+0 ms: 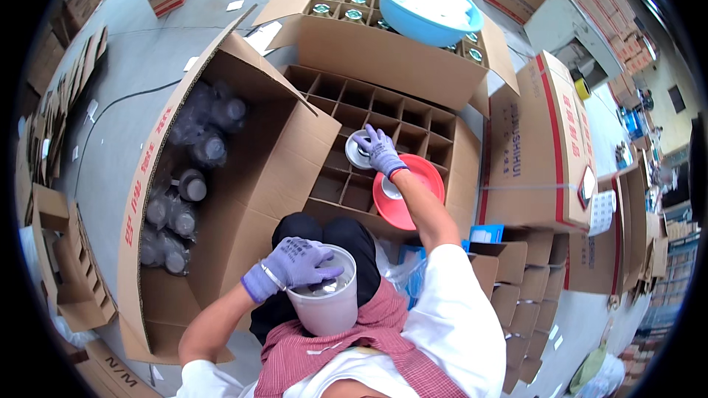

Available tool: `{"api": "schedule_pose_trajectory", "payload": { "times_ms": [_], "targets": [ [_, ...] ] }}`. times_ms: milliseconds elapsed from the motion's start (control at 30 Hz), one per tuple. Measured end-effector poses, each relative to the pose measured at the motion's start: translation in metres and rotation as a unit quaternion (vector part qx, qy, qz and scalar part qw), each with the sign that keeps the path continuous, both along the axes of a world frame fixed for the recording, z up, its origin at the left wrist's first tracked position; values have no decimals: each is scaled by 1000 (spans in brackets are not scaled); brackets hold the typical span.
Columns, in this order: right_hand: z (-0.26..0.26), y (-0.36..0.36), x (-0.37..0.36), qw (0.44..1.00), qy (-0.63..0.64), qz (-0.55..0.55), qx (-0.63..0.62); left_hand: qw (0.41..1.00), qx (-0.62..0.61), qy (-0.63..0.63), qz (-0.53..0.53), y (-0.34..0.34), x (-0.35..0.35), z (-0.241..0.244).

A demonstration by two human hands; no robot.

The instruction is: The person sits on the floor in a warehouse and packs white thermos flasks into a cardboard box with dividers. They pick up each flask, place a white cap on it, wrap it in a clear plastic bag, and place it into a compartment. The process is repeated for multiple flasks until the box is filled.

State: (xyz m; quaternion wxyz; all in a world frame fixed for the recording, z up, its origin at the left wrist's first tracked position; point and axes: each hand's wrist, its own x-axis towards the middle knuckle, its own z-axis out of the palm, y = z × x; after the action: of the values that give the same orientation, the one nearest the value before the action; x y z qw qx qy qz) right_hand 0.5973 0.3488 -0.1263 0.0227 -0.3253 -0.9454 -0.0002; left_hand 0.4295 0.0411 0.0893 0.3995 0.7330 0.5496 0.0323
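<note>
A white, frosted cylindrical container (326,309) stands on my lap with its mouth upward. My left hand (298,266), in a lilac glove, lies across its left rim with fingers inside the mouth. Something shiny shows below those fingers; their grip is hidden. Above a divided carton (412,116), my gloved right hand (383,152) grips a white round lid (357,156) near its dark centre. Just under my right wrist is a red plastic basin (423,171), resting on the dividers. A white round piece (390,188) lies inside it, partly covered by my forearm.
An open carton (276,177) on the left holds several plastic-wrapped items (210,146). Ahead, another carton (381,55) holds green-topped glass jars (354,14), with a blue basin (431,25) of white pieces on top. A tall carton (520,160) and cardboard dividers (514,309) stand right.
</note>
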Motion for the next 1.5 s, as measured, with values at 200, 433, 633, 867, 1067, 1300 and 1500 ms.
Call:
{"api": "schedule_pose_trajectory", "payload": {
  "times_ms": [200,433,633,867,1067,1300,1500],
  "targets": [
    [6,-4,-19,989,70,58,-113,846,176,-267,425,25,-29,-31],
    [182,-157,-26,728,474,-102,-485,701,66,-598,384,74,6,-28],
    [187,-181,35,654,378,-35,-654,882,376,-280,51,40,-8,12],
    [185,-215,71,706,394,-106,-579,945,141,-294,33,-44,-14,-2],
    [199,-269,43,838,319,130,-423,954,144,-261,-9,-59,-5,-4],
    [181,-266,60,825,282,184,-454,933,179,-288,120,-78,24,-2],
    [198,-290,193,948,62,62,-305,797,-133,-395,438,-119,79,-79]
  ]
}}
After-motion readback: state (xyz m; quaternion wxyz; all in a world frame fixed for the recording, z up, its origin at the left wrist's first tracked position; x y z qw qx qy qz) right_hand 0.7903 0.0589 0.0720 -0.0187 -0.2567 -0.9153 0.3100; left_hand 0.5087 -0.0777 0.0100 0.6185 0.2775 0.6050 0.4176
